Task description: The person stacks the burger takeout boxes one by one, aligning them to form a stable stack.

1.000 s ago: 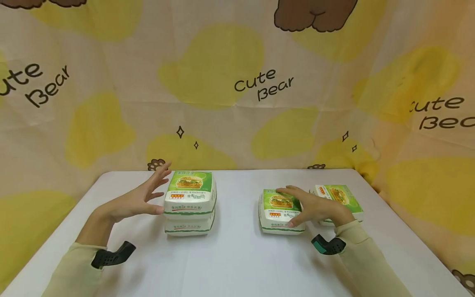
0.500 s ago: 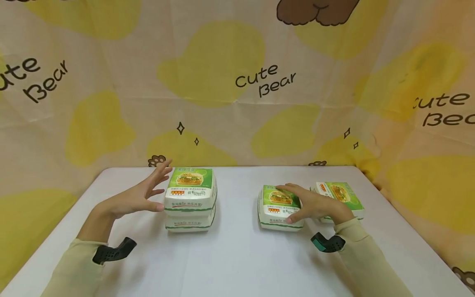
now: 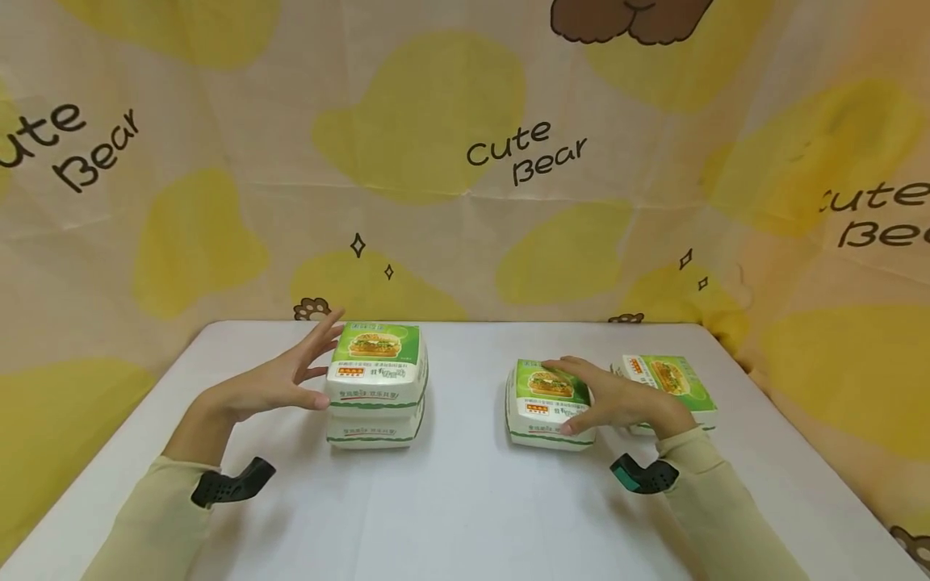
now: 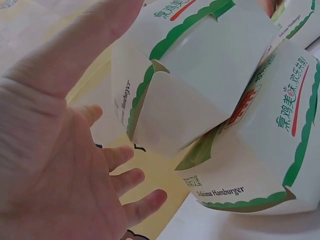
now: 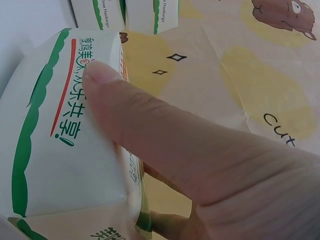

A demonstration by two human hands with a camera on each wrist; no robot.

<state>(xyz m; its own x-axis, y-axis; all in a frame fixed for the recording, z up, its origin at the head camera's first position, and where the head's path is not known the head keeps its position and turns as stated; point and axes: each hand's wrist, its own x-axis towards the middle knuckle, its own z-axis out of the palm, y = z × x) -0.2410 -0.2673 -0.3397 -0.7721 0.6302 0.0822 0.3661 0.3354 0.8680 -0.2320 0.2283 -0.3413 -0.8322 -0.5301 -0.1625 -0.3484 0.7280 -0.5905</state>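
Two white and green burger boxes stand stacked on the left of the table; the upper box [image 3: 374, 367] sits on the lower box [image 3: 374, 431]. Beside the stack's left side is my left hand [image 3: 265, 386], fingers spread. Its thumb tip lies close to the upper box; whether it touches I cannot tell. In the left wrist view the other fingertips [image 4: 150, 205] are apart from the boxes. My right hand [image 3: 617, 397] grips a third burger box [image 3: 538, 403] on the table, thumb [image 5: 102, 75] on its front face and fingers behind, partly hidden.
Another burger box [image 3: 672, 383] lies at the back right, turned at an angle and partly behind my right hand. All stand on a white table [image 3: 450, 500]. A patterned cloth [image 3: 436, 161] hangs behind and along the sides.
The head view has shifted slightly, so the scene sits a little higher in it. Both hands and the boxes keep almost the same places relative to each other.
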